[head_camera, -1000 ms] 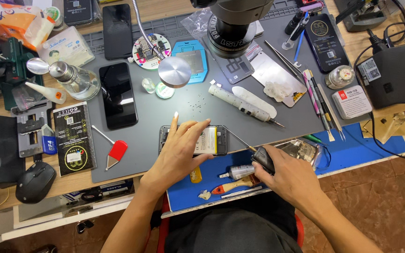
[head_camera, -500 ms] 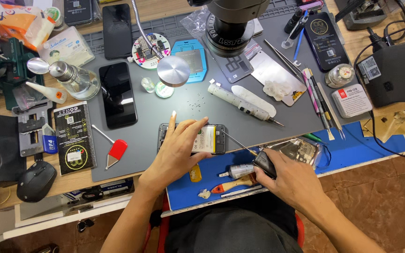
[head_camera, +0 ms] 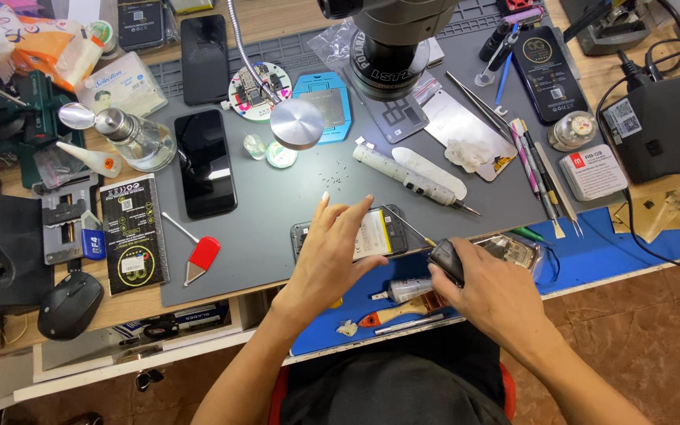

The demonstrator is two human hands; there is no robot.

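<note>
Repair bench seen from the head camera. The left hand, which 1 s ago lay flat on the opened phone, is now lifted slightly, fingers spread and open, hovering over the phone's left half and gripping nothing. The phone has not moved: it lies back-side up, battery exposed, at the near edge of the grey mat on the counter. The right hand stays closed around a small dark tool (its kind cannot be told), just right of the phone, with a thin probe lying across the phone's right end. The easing of the left hand suggests that pressing has given way to repositioning. Beside the microscope, the white electric screwdriver rests untouched.
</note>
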